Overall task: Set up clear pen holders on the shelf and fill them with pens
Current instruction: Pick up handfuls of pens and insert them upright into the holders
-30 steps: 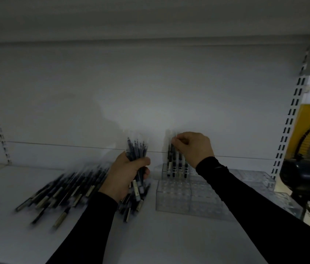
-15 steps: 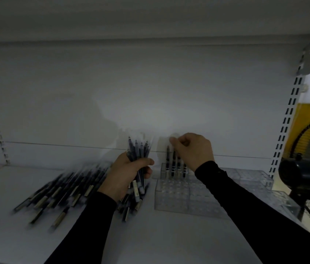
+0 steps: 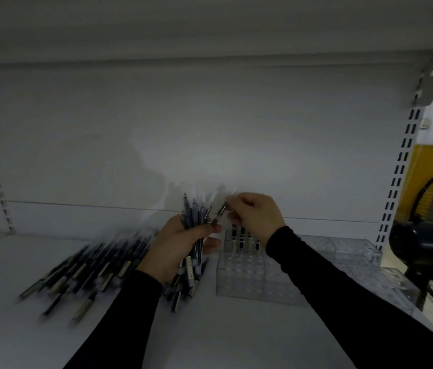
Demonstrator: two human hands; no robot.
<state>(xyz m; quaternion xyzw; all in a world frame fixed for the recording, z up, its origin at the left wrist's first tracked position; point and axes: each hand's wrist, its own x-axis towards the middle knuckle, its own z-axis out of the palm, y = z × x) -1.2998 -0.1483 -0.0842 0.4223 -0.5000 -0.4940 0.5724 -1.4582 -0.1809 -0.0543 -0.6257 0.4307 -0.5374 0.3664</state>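
Gripping a bundle of pens point(image 3: 195, 222) upright, the left hand point(image 3: 176, 249) hovers above the white shelf point(image 3: 210, 328); right hand point(image 3: 256, 215) pinches a single pen point(image 3: 218, 216) beside the bundle — tilted; clear holder point(image 3: 250, 275) below, a few pens point(image 3: 242, 237) standing in its back row; loose pile point(image 3: 82, 272) lies left.

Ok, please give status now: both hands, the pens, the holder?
Left hand grips dark pen bundle. Right hand pinches one dark pen beside it. Clear plastic pen holder has few pens at back. Nothing in way.
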